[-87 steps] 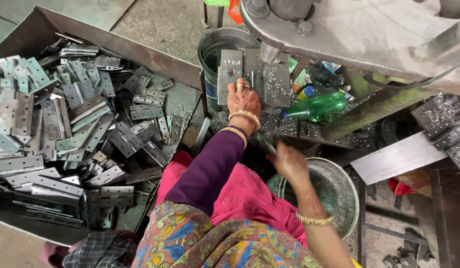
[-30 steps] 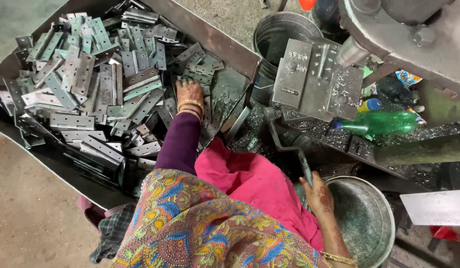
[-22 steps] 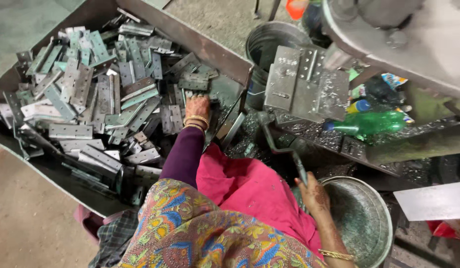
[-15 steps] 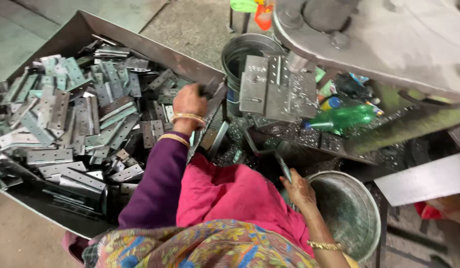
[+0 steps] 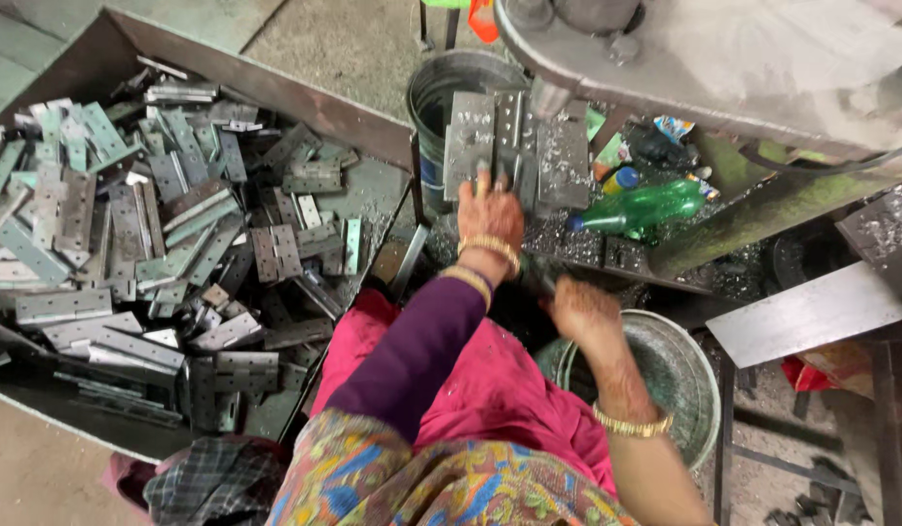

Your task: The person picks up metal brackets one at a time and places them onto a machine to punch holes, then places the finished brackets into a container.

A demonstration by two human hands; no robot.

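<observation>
Our left hand (image 5: 490, 214) has come up from the hinge tray (image 5: 276, 83) onto the press plate (image 5: 514, 146), fingers flat, apparently feeding a hinge; right hand's (image 5: 585, 310) grip we cannot tell.

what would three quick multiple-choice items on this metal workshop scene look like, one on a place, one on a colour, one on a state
1. Where is the left hand?
A. on the grey metal plates on the press bed
B. inside the round metal basin
C. on the checked cloth

2. What colour is the plastic bottle lying beside the plates?
A. red
B. green
C. white

3. How does the right hand stand?
A. flat on the floor
B. lowered by the rim of the round metal basin
C. raised above the machine

Answers:
1 A, the fingers rest on the plates' lower edge.
2 B, its body is clear green.
3 B, it sits by the basin's near rim; whether it grips anything cannot be told.
</observation>
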